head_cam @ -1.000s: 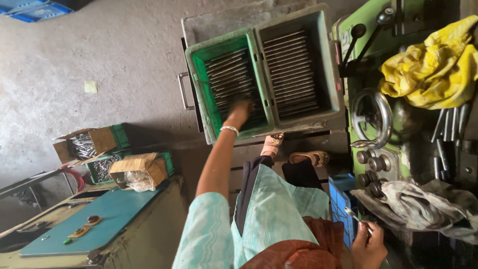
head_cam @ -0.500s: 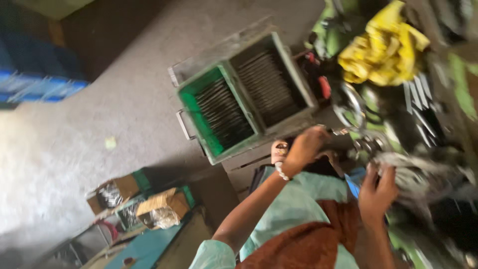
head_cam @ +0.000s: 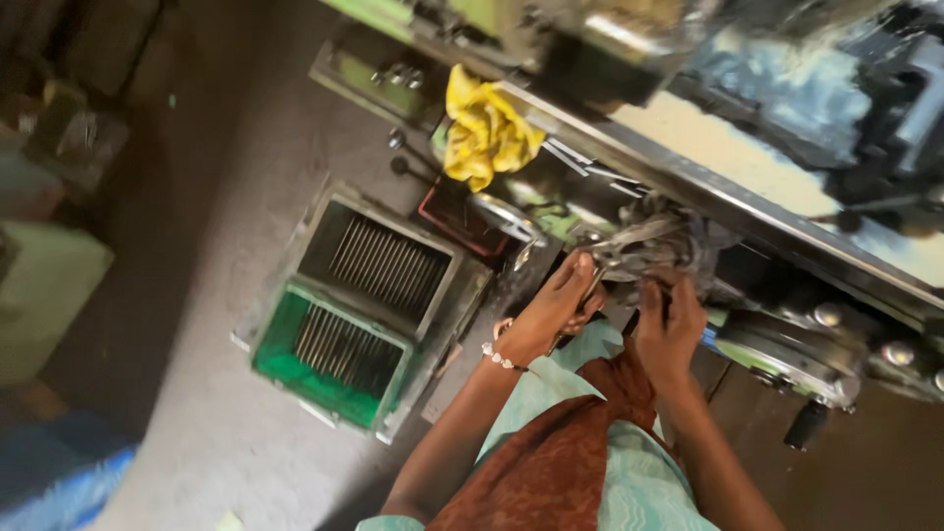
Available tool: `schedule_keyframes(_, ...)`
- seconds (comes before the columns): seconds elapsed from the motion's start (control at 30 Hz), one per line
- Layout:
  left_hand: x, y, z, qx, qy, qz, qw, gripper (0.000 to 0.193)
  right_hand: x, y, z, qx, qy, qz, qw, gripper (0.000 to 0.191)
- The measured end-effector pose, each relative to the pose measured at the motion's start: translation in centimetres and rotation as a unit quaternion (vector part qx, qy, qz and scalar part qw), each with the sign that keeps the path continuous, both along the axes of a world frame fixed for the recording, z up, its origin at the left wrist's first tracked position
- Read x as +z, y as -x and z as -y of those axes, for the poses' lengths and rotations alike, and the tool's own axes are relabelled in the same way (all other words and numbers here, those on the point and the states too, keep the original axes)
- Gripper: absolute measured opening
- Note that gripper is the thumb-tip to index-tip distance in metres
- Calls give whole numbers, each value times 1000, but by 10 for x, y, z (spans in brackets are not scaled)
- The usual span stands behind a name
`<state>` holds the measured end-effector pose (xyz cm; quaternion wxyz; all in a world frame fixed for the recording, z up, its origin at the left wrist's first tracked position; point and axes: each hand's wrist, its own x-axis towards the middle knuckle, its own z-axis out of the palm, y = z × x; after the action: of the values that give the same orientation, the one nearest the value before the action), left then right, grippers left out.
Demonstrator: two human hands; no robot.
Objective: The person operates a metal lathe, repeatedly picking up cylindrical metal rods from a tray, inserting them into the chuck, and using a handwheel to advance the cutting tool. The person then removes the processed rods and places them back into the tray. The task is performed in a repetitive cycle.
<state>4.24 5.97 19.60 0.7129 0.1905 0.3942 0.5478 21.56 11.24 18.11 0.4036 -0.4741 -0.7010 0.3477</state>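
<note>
My left hand (head_cam: 553, 307), with a bead bracelet at the wrist, is closed around a thin dark metal rod (head_cam: 593, 287) and held up against the front of a green machine (head_cam: 787, 344). My right hand (head_cam: 673, 329) is just beside it, fingers curled at the lower edge of a crumpled grey rag (head_cam: 661, 244) lying on the machine. What the right fingers hold is hidden. Both hands are nearly touching.
On the floor to the left stand a green crate (head_cam: 285, 359) and a grey tray (head_cam: 324, 221), both filled with several metal rods. A yellow cloth (head_cam: 485, 133) lies on the machine. A black handle (head_cam: 806, 424) sticks out low on the right.
My left hand left the green crate and came up to the machine with a rod. My right hand rose to the grey rag. The view swung round toward the machine.
</note>
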Motion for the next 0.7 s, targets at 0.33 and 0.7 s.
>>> schedule_keyframes(0.33,-3,-43,-29,-17,-29,33,999,36,10,-40,9,-37,-239,62,968,18)
schedule_keyframes(0.7,0,-75,-58,-121,-43,127,984,43,65,-105,-32,121,-360,116,918,33)
